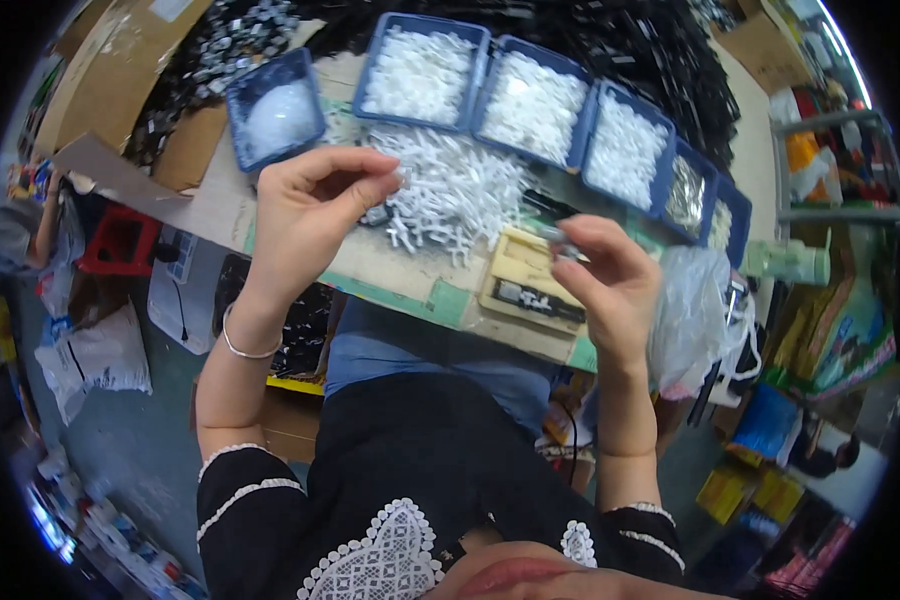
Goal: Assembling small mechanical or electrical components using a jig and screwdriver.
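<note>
- While we look down over the work table (390,265), we see our left hand (305,215) raised above it, thumb and forefinger pinched on a small pale part (403,178); the other fingers are curled loosely.
- Our right hand (610,285) is closed around a small dark-and-silver piece (560,245), held between thumb and fingertips, well apart from the left hand.
- Between and beyond the two hands lies a loose heap of white plastic parts (460,190) on the table.
- Just below the right hand's piece sits a tan fixture block (525,280) with a dark strip along its front.
- Along the far side runs a curved row of blue bins (530,95) filled with white pieces; the two at the right end hold greyish, shinier bits.
- One more blue bin (275,110) stands apart at the left, holding a clear bag.
- A mass of black parts (650,50) lies behind the bins.
- A clear plastic bag (695,310) hangs just beside our right wrist.
- A thin bracelet (245,345) circles our left wrist.
</note>
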Demonstrator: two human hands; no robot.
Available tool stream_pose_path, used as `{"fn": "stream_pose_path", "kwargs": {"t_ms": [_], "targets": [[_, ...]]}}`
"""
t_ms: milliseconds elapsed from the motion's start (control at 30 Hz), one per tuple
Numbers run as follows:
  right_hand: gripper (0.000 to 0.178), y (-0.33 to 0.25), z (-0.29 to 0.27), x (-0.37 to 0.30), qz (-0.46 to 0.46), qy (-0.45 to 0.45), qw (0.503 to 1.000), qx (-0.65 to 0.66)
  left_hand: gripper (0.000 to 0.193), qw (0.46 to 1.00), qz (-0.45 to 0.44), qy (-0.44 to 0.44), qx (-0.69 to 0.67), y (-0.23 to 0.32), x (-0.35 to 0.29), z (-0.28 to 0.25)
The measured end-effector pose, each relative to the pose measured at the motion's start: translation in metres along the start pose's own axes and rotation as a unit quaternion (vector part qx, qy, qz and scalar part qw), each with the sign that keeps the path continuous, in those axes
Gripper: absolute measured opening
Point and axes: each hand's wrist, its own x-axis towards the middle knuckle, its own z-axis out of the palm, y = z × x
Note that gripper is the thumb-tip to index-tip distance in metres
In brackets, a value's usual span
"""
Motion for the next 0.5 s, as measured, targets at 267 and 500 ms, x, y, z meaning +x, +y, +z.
{"fn": "stream_pose_path", "kwargs": {"t_ms": [267, 500], "targets": [[0.030, 0.009, 0.004, -0.010, 0.068, -0.003, 0.987, 0.148, 0.012, 0.996, -0.015, -0.031, -0.081, -0.007, -0.018, 0.058], [0.029, 0.010, -0.007, -0.021, 0.034, 0.018, 0.994, 0.101, 0.012, 0.978, 0.189, -0.035, 0.080, -0.017, -0.020, 0.076]]}}
